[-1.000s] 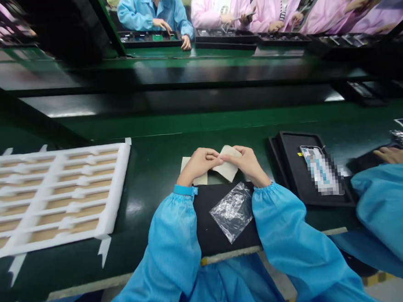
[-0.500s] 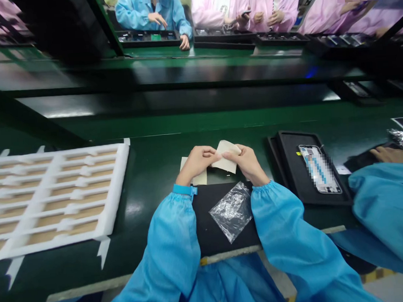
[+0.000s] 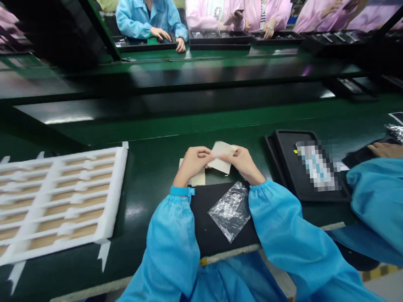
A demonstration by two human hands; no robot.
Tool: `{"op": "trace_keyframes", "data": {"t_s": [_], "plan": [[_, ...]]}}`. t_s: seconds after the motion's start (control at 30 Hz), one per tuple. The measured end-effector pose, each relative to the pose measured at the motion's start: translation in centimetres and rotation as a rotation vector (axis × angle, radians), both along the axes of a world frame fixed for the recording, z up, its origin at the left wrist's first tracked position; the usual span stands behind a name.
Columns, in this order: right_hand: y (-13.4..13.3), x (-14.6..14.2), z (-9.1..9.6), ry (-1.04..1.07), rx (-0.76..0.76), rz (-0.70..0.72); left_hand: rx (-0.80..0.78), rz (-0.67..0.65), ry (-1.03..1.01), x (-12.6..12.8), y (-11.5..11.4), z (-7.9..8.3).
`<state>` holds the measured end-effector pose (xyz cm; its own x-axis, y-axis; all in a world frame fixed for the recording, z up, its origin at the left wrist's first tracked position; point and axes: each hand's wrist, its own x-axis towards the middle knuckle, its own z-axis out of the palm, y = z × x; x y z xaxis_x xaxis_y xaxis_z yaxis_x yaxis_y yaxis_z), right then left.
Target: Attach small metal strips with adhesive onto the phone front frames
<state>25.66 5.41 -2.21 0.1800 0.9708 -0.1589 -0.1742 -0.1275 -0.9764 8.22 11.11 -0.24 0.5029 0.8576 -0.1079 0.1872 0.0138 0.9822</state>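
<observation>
Between my two hands is a small cream paper sheet (image 3: 223, 157), held tilted above the bench. My left hand (image 3: 196, 163) pinches its left edge between thumb and fingers; a blue band circles that wrist. Closed on the sheet's right side is my right hand (image 3: 243, 163), thumb in front. Another cream paper (image 3: 199, 179) lies on the bench under my left hand, partly hidden. Nearer to me a clear plastic bag (image 3: 230, 212) rests crumpled on a black mat (image 3: 205, 233), between my forearms.
To the left sits a white foam tray (image 3: 116, 193) with many slots. At right, a black tray (image 3: 295, 181) holds a phone-like part (image 3: 316, 166), partly pixelated. A co-worker's blue sleeve (image 3: 387, 193) reaches in beyond it. Several people work across the green bench (image 3: 148, 173).
The cream sheet has turned slightly and shifted a little left along with both hands. The whole view has moved slightly. The plastic bag stays on the mat.
</observation>
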Motion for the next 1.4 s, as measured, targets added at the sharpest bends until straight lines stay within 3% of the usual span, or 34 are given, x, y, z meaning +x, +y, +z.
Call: {"op": "trace_keyframes", "data": {"t_s": [0.1, 0.23, 0.37, 0.53, 0.63, 0.73, 1.0, 1.27, 1.4], "plan": [[-0.1, 0.7, 0.0, -0.018, -0.020, 0.020, 0.011, 0.023, 0.001, -0.3, 0.2, -0.1], [-0.4, 1.9, 0.4, -0.058, -0.016, 0.040, 0.066, 0.159, 0.004, -1.7, 0.8, -0.1], [-0.7, 2.0, 1.2, -0.216, 0.073, -0.071, 0.122, 0.262, 0.004, -1.7, 0.8, -0.2], [-1.7, 0.1, 2.3, -0.566, 0.281, -0.304, 0.169, 0.248, -0.022, 0.2, 0.0, -0.4], [-2.2, -1.1, 2.7, -0.641, 0.411, -0.223, 0.194, 0.179, -0.058, 1.3, -0.7, -0.2], [-2.3, -1.8, 2.8, -0.606, 0.441, -0.121, 0.207, 0.102, -0.104, 1.9, -1.2, 0.4], [-2.3, -1.6, 3.0, -0.332, 0.325, -0.111, 0.244, 0.022, -0.132, 1.7, -1.3, 0.9], [-1.9, -1.3, 2.3, -0.340, 0.273, -0.070, 0.258, -0.013, -0.091, 1.3, -1.3, 0.5], [-1.3, -0.6, 1.8, -0.432, 0.256, -0.161, 0.205, -0.005, -0.109, 1.2, -1.0, 0.2]]}}
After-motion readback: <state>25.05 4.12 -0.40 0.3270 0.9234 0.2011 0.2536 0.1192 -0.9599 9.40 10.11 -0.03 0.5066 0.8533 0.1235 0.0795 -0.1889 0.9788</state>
